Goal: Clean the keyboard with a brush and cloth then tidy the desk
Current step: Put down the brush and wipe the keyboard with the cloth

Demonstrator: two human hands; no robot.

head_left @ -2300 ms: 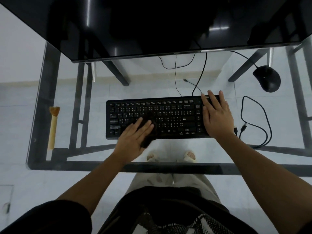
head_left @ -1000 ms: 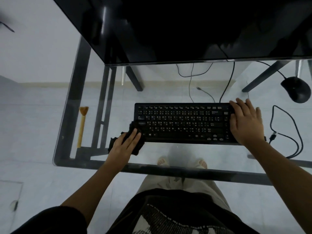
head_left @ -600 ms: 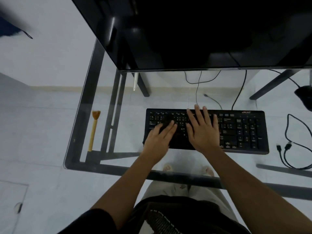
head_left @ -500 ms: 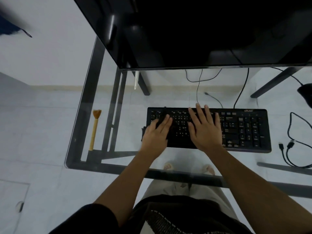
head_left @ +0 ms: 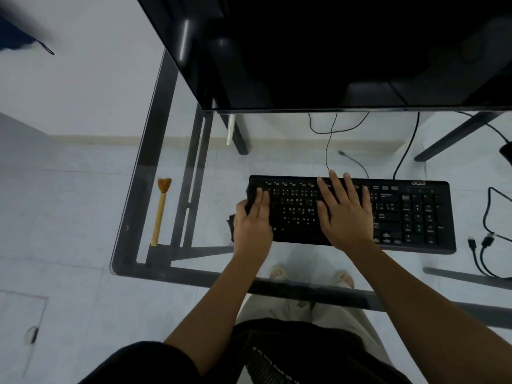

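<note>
A black keyboard (head_left: 410, 214) lies flat on the glass desk (head_left: 130, 206). My left hand (head_left: 253, 220) presses a black cloth (head_left: 231, 223) against the keyboard's left end; most of the cloth is hidden under my palm and fingers. My right hand (head_left: 343, 212) rests flat on the keyboard's middle keys with fingers spread, holding nothing. A wooden brush (head_left: 160, 210) with tan bristles lies by itself near the desk's left edge, bristles pointing away from me.
A large black monitor (head_left: 332, 51) overhangs the back of the desk. Loose black cables (head_left: 487, 239) lie right of the keyboard, and a black mouse (head_left: 507, 153) shows at the right edge. The keyboard's cable (head_left: 407, 151) runs back under the monitor.
My left hand has wiped the cloth from the keyboard's middle to its left end. My right hand has moved from the keyboard's right end to its middle. The view has shifted left.
</note>
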